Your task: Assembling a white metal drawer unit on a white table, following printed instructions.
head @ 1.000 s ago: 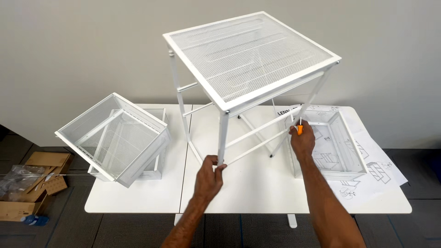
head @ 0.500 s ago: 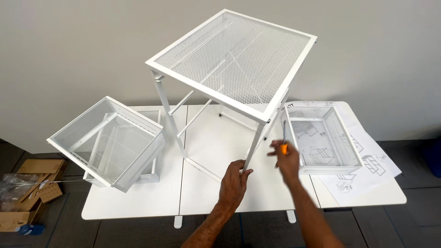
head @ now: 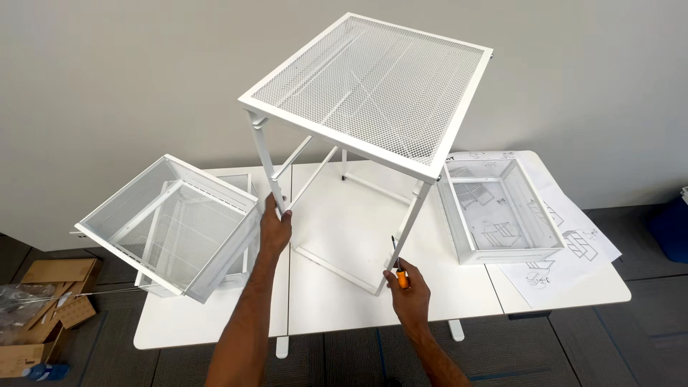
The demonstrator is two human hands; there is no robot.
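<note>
1. Hands first: our left hand (head: 274,231) is wrapped around the near-left leg of the white mesh-top frame (head: 373,89), and our right hand (head: 410,292) is pressed against the near-right leg low down, fingers curled on a small orange-handled tool (head: 403,279).
2. Frame position: it stands tilted on the white worktop (head: 215,322), its mesh top raised towards us, its far legs towards the wall.
3. Step in hand, as we judge it: steadying the frame while we work at the lower joint of the right leg; the next move calls for a firm left grip so the leg does not swing.
4. Edges and room: a mesh basket (head: 172,226) hangs over the worktop's left edge just beside our left arm; a second basket (head: 499,211) sits on instruction sheets (head: 573,251) at right. Open worktop remains between them, in front of us.
</note>
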